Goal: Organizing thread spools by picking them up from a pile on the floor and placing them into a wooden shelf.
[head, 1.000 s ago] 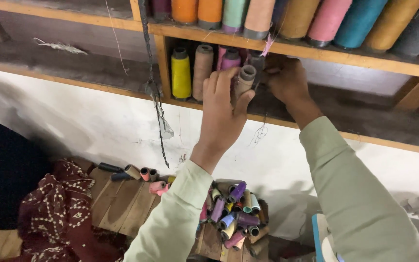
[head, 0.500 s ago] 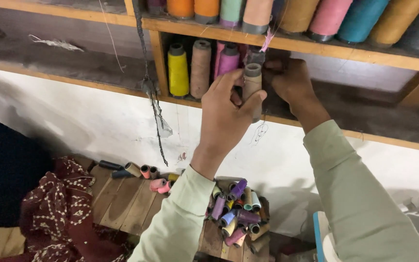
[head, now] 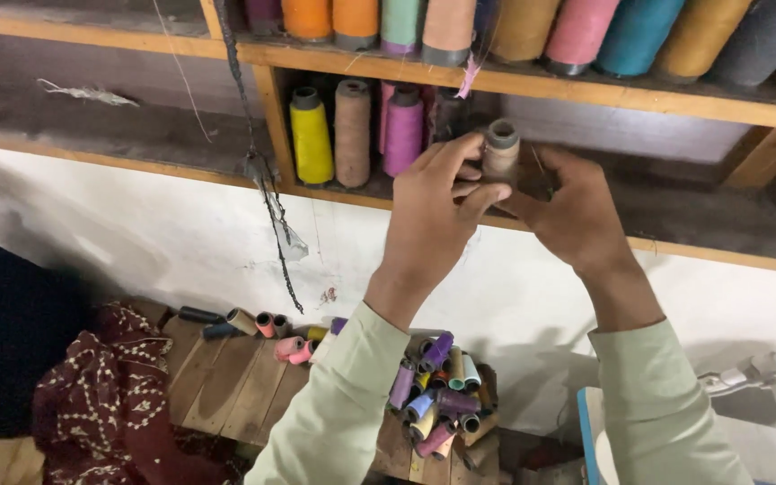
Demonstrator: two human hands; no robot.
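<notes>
Two sets of fingers (head: 482, 171) pinching one beige thread spool (head: 500, 153), held upright just before the lower wooden shelf (head: 675, 247). Left hand (head: 433, 216) wrapped around its near side, right hand (head: 577, 211) steadying from behind. Best kept vertical, gripped low, well clear of the yellow cone (head: 312, 135) and pink cone (head: 403, 130) alongside.

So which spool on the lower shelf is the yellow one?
The yellow spool, standing upright at the far left of that row, beside the tan spool and the pink spool. The hands hold a different, beige spool.
</notes>
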